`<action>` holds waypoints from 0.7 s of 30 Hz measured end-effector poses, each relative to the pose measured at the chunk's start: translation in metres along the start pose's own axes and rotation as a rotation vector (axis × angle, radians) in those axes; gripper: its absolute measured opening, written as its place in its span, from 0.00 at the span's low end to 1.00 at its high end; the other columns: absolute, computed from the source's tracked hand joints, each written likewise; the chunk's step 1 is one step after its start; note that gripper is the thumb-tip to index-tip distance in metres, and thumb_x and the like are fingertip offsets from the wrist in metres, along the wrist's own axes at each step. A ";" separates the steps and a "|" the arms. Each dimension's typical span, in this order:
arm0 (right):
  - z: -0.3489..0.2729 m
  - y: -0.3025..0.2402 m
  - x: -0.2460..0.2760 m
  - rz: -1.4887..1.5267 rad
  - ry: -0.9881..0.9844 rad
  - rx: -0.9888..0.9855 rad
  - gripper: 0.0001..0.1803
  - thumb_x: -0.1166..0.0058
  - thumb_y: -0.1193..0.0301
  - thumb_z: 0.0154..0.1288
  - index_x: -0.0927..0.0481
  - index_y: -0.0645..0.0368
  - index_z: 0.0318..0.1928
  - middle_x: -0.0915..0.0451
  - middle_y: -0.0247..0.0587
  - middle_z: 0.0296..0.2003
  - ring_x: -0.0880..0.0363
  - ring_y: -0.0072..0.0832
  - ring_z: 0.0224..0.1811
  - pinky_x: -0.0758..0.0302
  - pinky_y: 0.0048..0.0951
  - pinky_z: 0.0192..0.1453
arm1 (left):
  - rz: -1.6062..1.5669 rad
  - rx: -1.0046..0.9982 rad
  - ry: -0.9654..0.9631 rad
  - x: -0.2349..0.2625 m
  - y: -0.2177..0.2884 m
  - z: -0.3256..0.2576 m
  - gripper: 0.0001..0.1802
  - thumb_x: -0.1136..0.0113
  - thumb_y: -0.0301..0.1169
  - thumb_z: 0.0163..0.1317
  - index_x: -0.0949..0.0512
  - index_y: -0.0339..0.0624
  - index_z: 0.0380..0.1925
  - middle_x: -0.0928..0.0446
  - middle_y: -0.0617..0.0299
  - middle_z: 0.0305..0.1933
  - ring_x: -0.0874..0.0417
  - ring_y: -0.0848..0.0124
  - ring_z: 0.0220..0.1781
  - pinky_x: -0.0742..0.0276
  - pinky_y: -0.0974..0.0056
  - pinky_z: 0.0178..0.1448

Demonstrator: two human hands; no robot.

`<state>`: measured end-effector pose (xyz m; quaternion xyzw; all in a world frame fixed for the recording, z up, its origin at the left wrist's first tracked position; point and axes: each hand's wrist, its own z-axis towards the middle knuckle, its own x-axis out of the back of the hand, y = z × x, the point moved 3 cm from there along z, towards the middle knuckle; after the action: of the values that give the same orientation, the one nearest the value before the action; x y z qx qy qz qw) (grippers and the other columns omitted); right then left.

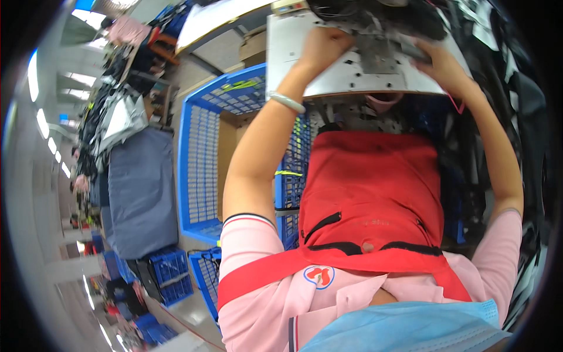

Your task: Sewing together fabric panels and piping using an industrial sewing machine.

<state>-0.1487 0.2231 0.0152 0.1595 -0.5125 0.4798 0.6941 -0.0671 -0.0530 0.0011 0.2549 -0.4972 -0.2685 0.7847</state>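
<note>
Blue mask (404, 328) nearest, left hand (324, 48) and right hand (441, 63) pressing dark fabric (375, 20) flat on grey machine table (293, 53), fingers open

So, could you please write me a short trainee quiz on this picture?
1. True or false: both hands rest on the grey work plate.
2. What colour is the crate beside the person? A red, B blue, C green.
3. Which wrist wears the pale bangle?

Key: 1 true, the left hand and right hand are both flat on it, by dark fabric. 2 B. 3 left.
</note>
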 end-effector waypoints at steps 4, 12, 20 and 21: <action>-0.035 -0.118 -0.032 -0.059 -0.417 0.319 0.16 0.45 0.72 0.53 0.21 0.63 0.43 0.24 0.51 0.53 0.29 0.44 0.60 0.29 0.37 0.62 | 0.034 0.143 -0.366 -0.039 0.035 -0.021 0.18 0.34 0.44 0.55 0.14 0.40 0.35 0.15 0.52 0.32 0.15 0.65 0.31 0.20 0.61 0.40; -0.047 -0.119 -0.088 -0.078 -0.404 0.349 0.16 0.40 0.75 0.50 0.25 0.63 0.41 0.23 0.54 0.43 0.23 0.47 0.50 0.26 0.43 0.53 | -0.347 0.096 -0.342 -0.066 0.043 -0.037 0.17 0.34 0.42 0.56 0.14 0.36 0.32 0.15 0.55 0.31 0.15 0.67 0.36 0.20 0.63 0.44; -0.037 -0.056 -0.004 0.391 -0.571 -0.104 0.30 0.40 0.73 0.53 0.30 0.71 0.57 0.21 0.62 0.47 0.22 0.51 0.53 0.30 0.35 0.58 | -0.562 0.533 -0.706 -0.032 0.012 -0.125 0.26 0.38 0.51 0.63 0.16 0.34 0.33 0.19 0.59 0.28 0.17 0.72 0.33 0.20 0.68 0.42; -0.039 -0.054 0.000 0.413 -0.611 -0.094 0.30 0.39 0.73 0.52 0.29 0.71 0.57 0.21 0.60 0.47 0.22 0.47 0.52 0.30 0.35 0.58 | -0.598 0.497 -0.683 -0.031 0.019 -0.122 0.23 0.36 0.49 0.62 0.16 0.35 0.32 0.19 0.60 0.27 0.18 0.72 0.31 0.21 0.68 0.40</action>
<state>-0.0821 0.2239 0.0133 0.1565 -0.7388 0.5161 0.4042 0.0363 -0.0017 -0.0519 0.4622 -0.6792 -0.4227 0.3826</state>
